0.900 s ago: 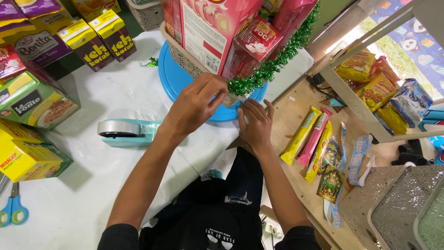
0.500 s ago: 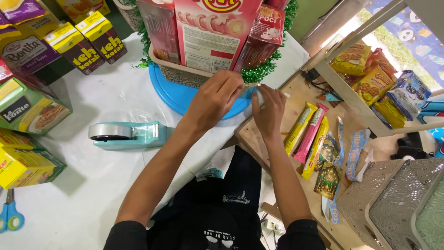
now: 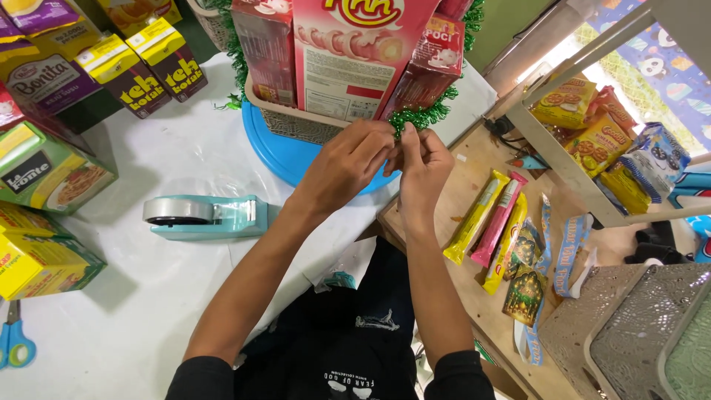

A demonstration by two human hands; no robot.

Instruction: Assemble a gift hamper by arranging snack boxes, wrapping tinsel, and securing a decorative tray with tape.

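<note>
My left hand point(image 3: 348, 164) and my right hand point(image 3: 421, 164) meet at the near rim of a woven basket point(image 3: 300, 122), fingertips pinched on the green tinsel garland point(image 3: 426, 115) that runs around it. The basket stands on a round blue tray point(image 3: 278, 152) and is packed with upright red and pink snack boxes point(image 3: 355, 55). Whether anything else sits between my fingers is hidden.
A teal tape dispenser point(image 3: 204, 216) lies on the white table left of my arms. Drink cartons and boxes point(image 3: 52, 170) crowd the left edge, with blue scissors point(image 3: 13, 344) at the corner. Long snack packets point(image 3: 496, 230) lie on a wooden surface right, below a shelf of snacks point(image 3: 592, 133).
Both hands have come closer together at the basket rim and now pinch the tinsel. The view has tilted so the basket and tray sit higher and larger.
</note>
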